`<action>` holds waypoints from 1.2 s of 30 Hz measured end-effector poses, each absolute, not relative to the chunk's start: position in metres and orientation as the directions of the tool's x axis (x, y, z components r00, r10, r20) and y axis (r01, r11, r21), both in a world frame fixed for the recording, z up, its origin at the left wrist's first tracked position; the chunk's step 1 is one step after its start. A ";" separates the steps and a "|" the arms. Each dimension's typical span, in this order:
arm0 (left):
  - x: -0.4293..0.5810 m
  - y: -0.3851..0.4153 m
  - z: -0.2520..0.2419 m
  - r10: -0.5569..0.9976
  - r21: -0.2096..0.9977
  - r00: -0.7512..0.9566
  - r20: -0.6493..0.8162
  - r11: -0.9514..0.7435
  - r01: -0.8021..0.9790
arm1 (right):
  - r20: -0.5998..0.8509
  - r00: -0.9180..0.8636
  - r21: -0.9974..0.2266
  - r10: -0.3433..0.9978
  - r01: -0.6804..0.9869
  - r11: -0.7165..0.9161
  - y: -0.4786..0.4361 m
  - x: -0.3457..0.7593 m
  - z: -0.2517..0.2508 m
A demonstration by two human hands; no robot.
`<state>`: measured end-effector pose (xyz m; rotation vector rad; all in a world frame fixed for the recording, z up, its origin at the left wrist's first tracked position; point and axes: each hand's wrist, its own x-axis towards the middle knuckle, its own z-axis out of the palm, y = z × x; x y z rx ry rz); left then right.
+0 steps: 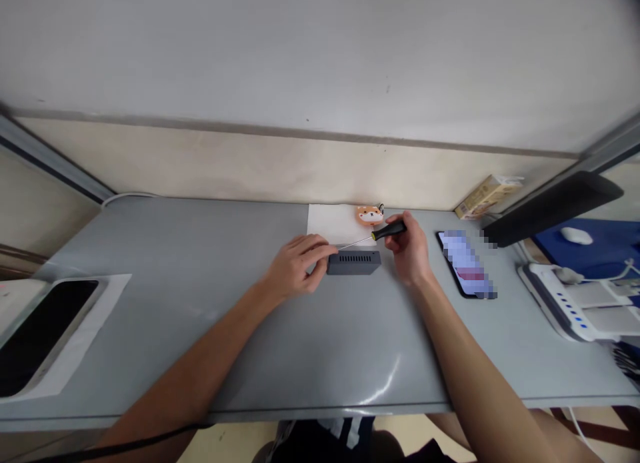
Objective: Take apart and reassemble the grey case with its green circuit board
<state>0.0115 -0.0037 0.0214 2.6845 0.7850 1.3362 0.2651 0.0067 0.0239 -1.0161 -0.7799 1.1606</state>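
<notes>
My right hand (pixel 411 253) is closed around the black handle of a screwdriver (pixel 389 230), whose thin metal shaft points left and slightly down. The shaft's far end reaches the fingertips of my left hand (pixel 303 264), so the tip itself is hidden. Those left fingers are bent together at the left end of a dark grey box (pixel 354 263) with a row of vent slots, which rests on the table. Behind the box lies a white sheet of paper (pixel 330 223). An orange dog-face case (pixel 370 215) sits on the paper's right side.
A phone (pixel 465 264) with a lit screen lies right of my right hand. Further right are a white multi-port charging station (pixel 575 309), a black panel (pixel 555 206) and a small carton (pixel 487 197). A black-topped device (pixel 47 329) lies on paper at the left. A wall (pixel 240 163) borders the table's back.
</notes>
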 end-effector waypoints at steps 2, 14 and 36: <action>0.011 -0.003 0.022 0.462 0.264 0.501 0.731 -0.870 0.417 | -0.011 0.237 -0.931 0.971 -0.356 0.076 0.007 0.265 0.024; 0.010 -0.004 0.023 0.445 0.210 0.529 0.723 -0.870 0.446 | -0.016 0.281 -0.947 0.960 -0.312 0.076 0.008 0.270 0.024; -0.007 0.006 0.033 0.452 0.308 0.145 0.880 -0.777 0.549 | 0.083 0.067 -0.994 0.994 0.075 0.078 -0.003 0.247 0.015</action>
